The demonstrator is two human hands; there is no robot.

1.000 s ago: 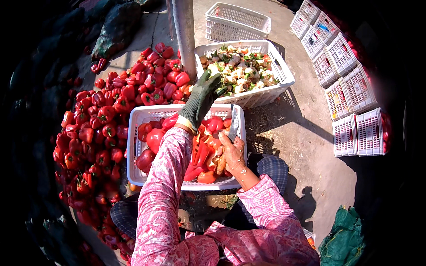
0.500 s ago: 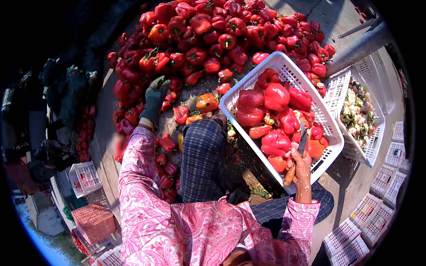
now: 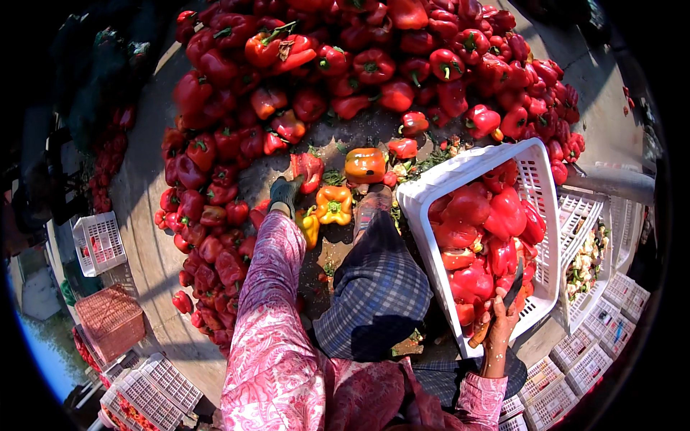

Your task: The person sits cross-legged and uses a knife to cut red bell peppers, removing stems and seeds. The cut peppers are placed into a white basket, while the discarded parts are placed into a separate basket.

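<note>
My right hand (image 3: 499, 329) is closed round the wooden handle of a knife (image 3: 514, 284), its dark blade tilted up over a white crate (image 3: 422, 210). Inside that crate lie red bell peppers (image 3: 471, 205), several of them glossy and large. In a dark green glove, my left hand (image 3: 284, 194) reaches low to the ground beside a red bell pepper (image 3: 309, 171). Its fingers are too bunched and shaded to read. Close by are a yellow bell pepper (image 3: 333, 205) and an orange one with dark spots (image 3: 365, 165).
A big heap of red peppers (image 3: 374, 68) curves round the front and left. At right, another white crate (image 3: 586, 287) holds pale cut scraps. Stacked white crates (image 3: 571, 359) stand lower right; a reddish crate (image 3: 109, 323) and a white one (image 3: 99, 244) are at left.
My left hand has moved down and nearer, from the heap's edge to beside the red pepper on the ground. The view has shifted; my right hand still holds the knife over the crate.
</note>
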